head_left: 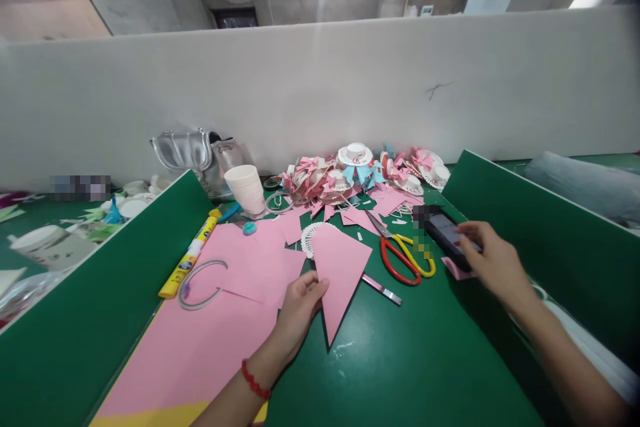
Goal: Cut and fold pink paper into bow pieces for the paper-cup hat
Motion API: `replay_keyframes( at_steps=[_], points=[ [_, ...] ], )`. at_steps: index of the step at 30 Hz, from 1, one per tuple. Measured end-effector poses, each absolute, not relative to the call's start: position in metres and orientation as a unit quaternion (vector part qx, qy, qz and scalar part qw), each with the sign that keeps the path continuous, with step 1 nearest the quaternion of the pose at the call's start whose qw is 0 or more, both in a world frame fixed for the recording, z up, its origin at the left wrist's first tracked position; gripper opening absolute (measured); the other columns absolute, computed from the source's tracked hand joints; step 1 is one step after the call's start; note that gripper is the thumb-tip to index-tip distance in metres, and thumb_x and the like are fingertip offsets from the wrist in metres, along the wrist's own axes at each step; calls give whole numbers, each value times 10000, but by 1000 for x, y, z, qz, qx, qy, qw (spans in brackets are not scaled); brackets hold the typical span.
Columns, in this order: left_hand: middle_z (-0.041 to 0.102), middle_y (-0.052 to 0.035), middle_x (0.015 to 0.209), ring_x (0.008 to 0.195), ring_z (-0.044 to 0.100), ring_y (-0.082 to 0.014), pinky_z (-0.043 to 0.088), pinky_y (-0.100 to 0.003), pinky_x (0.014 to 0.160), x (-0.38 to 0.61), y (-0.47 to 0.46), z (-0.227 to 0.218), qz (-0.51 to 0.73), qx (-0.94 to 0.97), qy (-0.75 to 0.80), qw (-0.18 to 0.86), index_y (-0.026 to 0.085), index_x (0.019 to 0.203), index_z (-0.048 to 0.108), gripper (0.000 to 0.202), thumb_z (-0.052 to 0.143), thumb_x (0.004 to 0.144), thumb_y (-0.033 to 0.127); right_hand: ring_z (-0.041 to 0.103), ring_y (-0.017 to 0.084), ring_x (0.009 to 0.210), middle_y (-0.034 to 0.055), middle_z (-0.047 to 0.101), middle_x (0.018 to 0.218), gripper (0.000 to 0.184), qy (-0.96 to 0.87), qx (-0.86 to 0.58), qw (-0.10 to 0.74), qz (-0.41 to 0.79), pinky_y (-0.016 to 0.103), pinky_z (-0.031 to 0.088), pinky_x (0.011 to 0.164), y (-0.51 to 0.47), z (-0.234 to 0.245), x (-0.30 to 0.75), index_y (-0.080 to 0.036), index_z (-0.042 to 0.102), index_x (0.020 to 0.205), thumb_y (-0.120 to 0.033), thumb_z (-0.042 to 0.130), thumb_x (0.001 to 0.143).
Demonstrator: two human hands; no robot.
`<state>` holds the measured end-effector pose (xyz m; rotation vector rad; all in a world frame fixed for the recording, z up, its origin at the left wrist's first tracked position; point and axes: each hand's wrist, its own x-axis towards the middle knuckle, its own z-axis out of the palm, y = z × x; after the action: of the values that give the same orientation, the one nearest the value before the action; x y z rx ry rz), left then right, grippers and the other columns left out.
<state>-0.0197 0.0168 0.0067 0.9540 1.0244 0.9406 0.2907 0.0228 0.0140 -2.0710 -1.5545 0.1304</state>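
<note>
My left hand (299, 305), with a red string at the wrist, pinches the edge of a pink paper triangle (339, 273) lying on the green table (400, 360). My right hand (493, 257) reaches out to a dark phone (445, 232) at the table's right side, its fingers resting on the screen. Red and yellow scissors (403, 255) lie between the two hands. A white fluted paper piece (311, 235) peeks out from behind the triangle.
Large pink sheets (200, 340) cover the left of the table, with a tape ring (200, 285), a yellow glue stick (190, 257), a stack of paper cups (246, 190), a silver bag (200, 153) and a pile of pink paper-plate crafts (360, 177). Green dividers (540, 240) flank both sides.
</note>
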Motion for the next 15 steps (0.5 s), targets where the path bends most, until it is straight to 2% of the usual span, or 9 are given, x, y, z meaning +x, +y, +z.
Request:
replay_keyframes(
  at_steps=[2, 5, 7, 11, 15],
  points=[
    [607, -18, 685, 663, 531, -156, 408, -248, 626, -20, 17, 6, 415, 423, 452, 667, 139, 691, 600, 195, 640, 677, 329, 604, 176, 790, 69, 638, 894, 249, -596, -738, 301, 103, 275, 460, 702, 17, 13, 255, -194, 499, 905, -369, 374, 779],
    [605, -15, 702, 667, 521, -150, 398, -244, 623, -20, 16, 5, 406, 442, 447, 663, 142, 695, 613, 170, 625, 691, 312, 606, 190, 770, 69, 645, 845, 328, -544, -623, 423, 371, 294, 471, 675, 12, 13, 197, -181, 517, 927, -424, 512, 706],
    [608, -18, 703, 679, 521, -160, 395, -250, 626, -21, 15, 5, 396, 461, 440, 661, 143, 693, 626, 156, 623, 686, 299, 604, 189, 704, 53, 646, 779, 401, -492, -581, 453, 464, 286, 470, 602, 11, 15, 170, -171, 525, 953, -431, 578, 652],
    [585, -13, 622, 642, 516, -174, 387, -258, 602, -20, 11, 9, 378, 494, 430, 655, 143, 617, 624, 176, 648, 637, 317, 574, 173, 647, 21, 634, 695, 281, -485, -541, 443, 526, 266, 437, 572, 10, 16, 153, -148, 613, 765, -386, 630, 616],
    [544, 3, 583, 582, 472, -149, 355, -235, 539, -17, 10, 12, 418, 497, 457, 608, 150, 645, 615, 234, 612, 662, 384, 486, 125, 522, -34, 538, 530, 193, -534, -528, 408, 519, 233, 364, 488, 4, 11, 152, -144, 592, 591, -332, 619, 620]
  ],
)
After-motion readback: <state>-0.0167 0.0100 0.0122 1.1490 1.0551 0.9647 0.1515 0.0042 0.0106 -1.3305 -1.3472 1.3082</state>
